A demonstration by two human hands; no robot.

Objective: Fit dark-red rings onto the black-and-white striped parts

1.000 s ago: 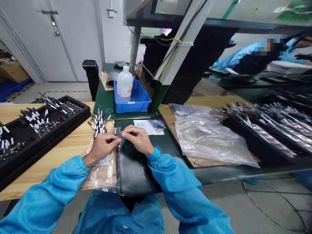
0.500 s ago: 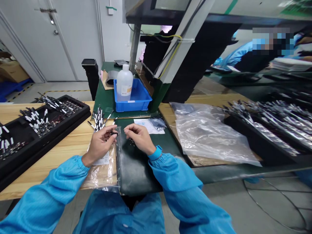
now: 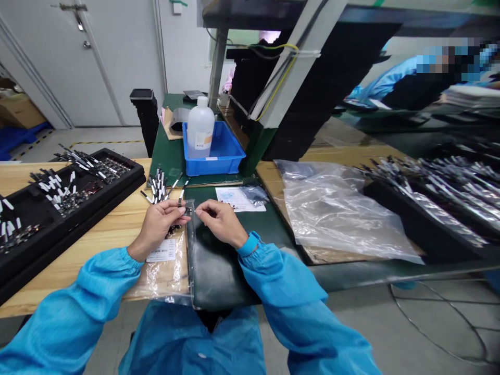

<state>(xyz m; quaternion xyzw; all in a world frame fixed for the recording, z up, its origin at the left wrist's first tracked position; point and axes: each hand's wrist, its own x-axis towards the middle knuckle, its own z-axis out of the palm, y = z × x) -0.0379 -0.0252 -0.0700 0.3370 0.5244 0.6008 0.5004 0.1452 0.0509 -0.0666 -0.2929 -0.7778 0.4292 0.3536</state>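
Observation:
My left hand (image 3: 158, 224) pinches a small dark electronic part (image 3: 188, 211) between thumb and fingers. A black-and-white strip (image 3: 181, 197) rises from the same fingertips. Just to its right, my right hand (image 3: 221, 221) is closed with thumb and forefinger together; anything in that pinch is too small to make out. Behind my left hand a bundle of black-and-white strips (image 3: 158, 186) lies on a clear plastic bag (image 3: 172, 284) with a white printed label (image 3: 162, 251). Tiny dark bits (image 3: 231, 205) show beyond my right fingers, by a paper sheet (image 3: 250, 203).
On the left, a black foam tray (image 3: 135, 177) holds many similar strip parts. A blue bin (image 3: 213, 165) with a white bottle (image 3: 200, 130) stands ahead. Plastic sheeting (image 3: 344, 213) lies to the right, beside more filled black trays (image 3: 414, 229). A person in blue (image 3: 394, 75) is at the far right.
My right fingertips have moved slightly left, closer to the part in my left hand. A strip now stands up at the left fingertips. The view has shifted slightly.

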